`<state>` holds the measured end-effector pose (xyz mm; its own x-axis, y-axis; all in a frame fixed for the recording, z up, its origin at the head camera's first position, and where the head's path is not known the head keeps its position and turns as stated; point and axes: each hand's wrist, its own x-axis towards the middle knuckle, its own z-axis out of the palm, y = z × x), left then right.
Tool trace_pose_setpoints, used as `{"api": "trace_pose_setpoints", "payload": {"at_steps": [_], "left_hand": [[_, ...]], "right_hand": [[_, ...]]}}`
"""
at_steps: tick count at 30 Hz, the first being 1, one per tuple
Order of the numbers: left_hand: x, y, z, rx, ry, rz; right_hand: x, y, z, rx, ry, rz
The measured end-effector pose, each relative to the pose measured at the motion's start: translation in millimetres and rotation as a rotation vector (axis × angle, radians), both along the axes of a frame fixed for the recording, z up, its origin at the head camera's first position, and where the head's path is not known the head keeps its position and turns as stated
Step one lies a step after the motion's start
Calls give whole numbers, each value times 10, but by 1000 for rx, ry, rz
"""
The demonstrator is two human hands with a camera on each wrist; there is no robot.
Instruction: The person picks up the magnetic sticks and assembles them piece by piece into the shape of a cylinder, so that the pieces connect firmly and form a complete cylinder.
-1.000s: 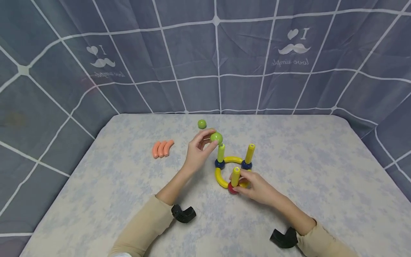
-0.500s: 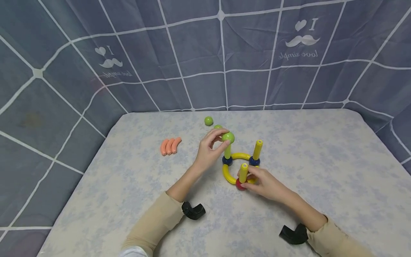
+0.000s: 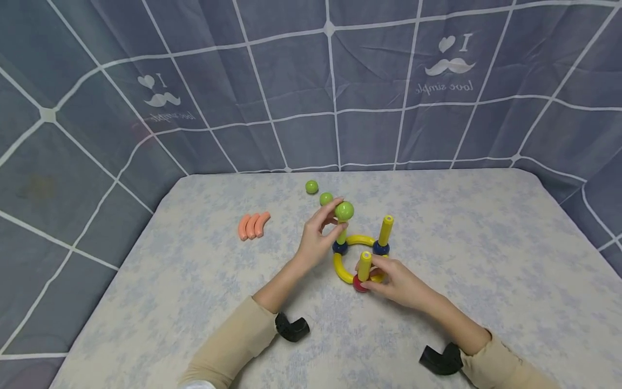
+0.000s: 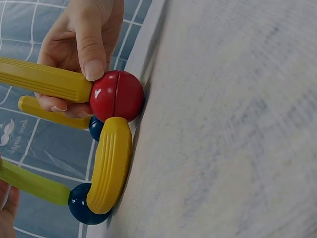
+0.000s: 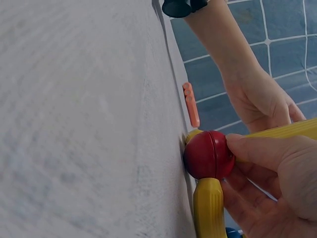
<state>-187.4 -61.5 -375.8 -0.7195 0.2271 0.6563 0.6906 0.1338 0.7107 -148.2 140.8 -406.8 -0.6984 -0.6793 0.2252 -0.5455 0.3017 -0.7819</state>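
A ring of curved yellow magnetic sticks (image 3: 342,269) joined by balls lies on the table, with upright sticks rising from it. My left hand (image 3: 315,240) has its thumb and fingers around the upright green magnetic stick (image 4: 39,183), just under the green ball (image 3: 344,210) on its top. This stick stands on a dark blue ball (image 3: 340,248). My right hand (image 3: 400,283) pinches the red ball (image 5: 208,154) at the ring's near side, thumb on it and fingers behind. From that ball rises a yellow stick (image 3: 364,266); another yellow stick (image 3: 386,231) stands at the back right.
Two loose green balls (image 3: 312,187) (image 3: 326,199) lie behind my left hand. Several curved orange sticks (image 3: 254,226) rest side by side at the left. A patterned curtain (image 3: 291,86) hangs behind the table.
My left hand has brought the green ball right onto the top of the upright green stick, and its fingers have slid lower. My right hand stays at the red ball.
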Motion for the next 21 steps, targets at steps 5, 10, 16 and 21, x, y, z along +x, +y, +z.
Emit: {"api": "trace_pose_setpoints", "payload": {"at_steps": [5, 10, 16, 21], "left_hand": [[141, -30, 62, -5, -7, 23], [191, -80, 19, 15, -13, 29], [165, -91, -7, -4, -50, 28], [163, -65, -4, -72, -175, 19]], "right_hand": [[34, -39, -39, -16, -1, 8], [54, -80, -76, -25, -7, 20], [14, -57, -23, 5, -4, 44], [-108, 180, 117, 1, 49, 19]]}}
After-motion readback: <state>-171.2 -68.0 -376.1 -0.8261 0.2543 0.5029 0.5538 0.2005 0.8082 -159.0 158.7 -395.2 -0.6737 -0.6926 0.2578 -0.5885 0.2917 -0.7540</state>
